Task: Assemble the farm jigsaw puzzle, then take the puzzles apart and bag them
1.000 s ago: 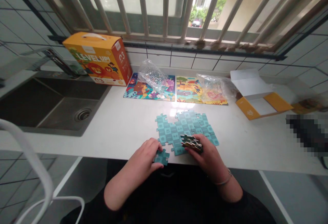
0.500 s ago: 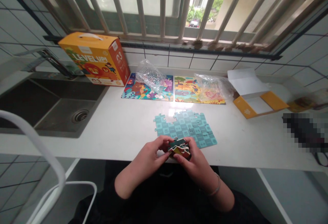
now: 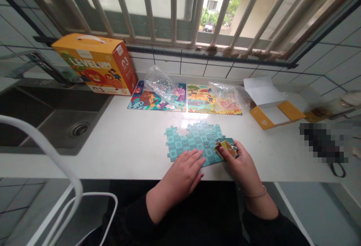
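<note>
A partly joined jigsaw puzzle (image 3: 180,141), teal and checkered, lies on the white counter in front of me, with a gap along its far edge. My left hand (image 3: 184,172) rests flat on its near edge, fingers stretched out and holding nothing. Over the puzzle's right side, my right hand (image 3: 244,165) grips a small stack of puzzle pieces (image 3: 225,148), some with yellow and brown printing and others teal. The stack hides the part of the puzzle beneath it.
Behind the puzzle lie two colourful picture boards (image 3: 158,105) with clear plastic bags (image 3: 160,84) on them. An orange box (image 3: 96,65) stands by the sink (image 3: 56,126) at left. An opened orange-and-white box (image 3: 273,114) sits at right. A white cable (image 3: 47,152) curves up at left.
My left hand has let go of the stack and come down flat on the puzzle. My right hand has carried the stack to the right, over the puzzle. The view has shifted slightly.
</note>
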Tool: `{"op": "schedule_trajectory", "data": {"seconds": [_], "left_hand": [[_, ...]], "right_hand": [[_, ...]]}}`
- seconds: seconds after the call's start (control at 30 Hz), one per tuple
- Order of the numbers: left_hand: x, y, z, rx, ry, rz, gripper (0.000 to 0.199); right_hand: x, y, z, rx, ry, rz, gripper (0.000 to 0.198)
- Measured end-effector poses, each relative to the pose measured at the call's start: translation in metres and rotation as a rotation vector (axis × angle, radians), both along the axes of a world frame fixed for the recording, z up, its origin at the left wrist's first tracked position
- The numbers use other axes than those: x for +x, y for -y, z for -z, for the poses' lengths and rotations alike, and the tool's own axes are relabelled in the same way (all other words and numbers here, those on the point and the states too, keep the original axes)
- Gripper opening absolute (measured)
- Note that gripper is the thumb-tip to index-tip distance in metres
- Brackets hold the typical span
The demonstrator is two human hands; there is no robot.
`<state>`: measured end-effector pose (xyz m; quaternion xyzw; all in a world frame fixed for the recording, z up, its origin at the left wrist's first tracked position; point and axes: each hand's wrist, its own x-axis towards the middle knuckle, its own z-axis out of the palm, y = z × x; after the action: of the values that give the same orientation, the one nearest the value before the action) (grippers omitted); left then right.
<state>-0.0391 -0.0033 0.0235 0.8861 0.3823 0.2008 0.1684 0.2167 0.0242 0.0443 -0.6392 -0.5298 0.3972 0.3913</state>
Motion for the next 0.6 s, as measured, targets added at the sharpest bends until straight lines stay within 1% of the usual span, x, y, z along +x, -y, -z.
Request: {"op": "schedule_trajectory", "data": {"seconds": [0.07,0.13,0.23,0.3,0.4,0.5,0.6], "left_hand": [[0.006,0.0,0.005,0.001,-0.068,-0.005,0.047],[0.008,-0.001,0.008,0.008,-0.096,-0.018,0.045],[0.002,-0.003,0.01,0.023,-0.104,-0.025,0.039],[-0.007,-0.002,0.007,0.03,-0.101,-0.027,0.035],[-0.023,-0.001,-0.003,0.018,-0.111,-0.056,0.028],[-0.037,-0.002,-0.02,-0.024,-0.153,-0.102,0.02],[-0.035,-0.009,-0.04,-0.067,-0.23,-0.143,0.012]], "right_hand": [[0.014,-0.011,-0.003,0.003,0.044,0.063,0.06],[0.024,-0.024,-0.005,0.002,0.096,0.089,0.061],[0.031,-0.045,-0.008,0.001,0.156,0.082,0.059],[0.033,-0.06,-0.009,0.012,0.182,0.077,0.059],[0.033,-0.082,-0.006,0.024,0.21,0.069,0.06],[0.03,-0.103,0.003,0.042,0.189,0.079,0.064],[0.027,-0.116,0.013,0.089,0.133,0.135,0.065]]}}
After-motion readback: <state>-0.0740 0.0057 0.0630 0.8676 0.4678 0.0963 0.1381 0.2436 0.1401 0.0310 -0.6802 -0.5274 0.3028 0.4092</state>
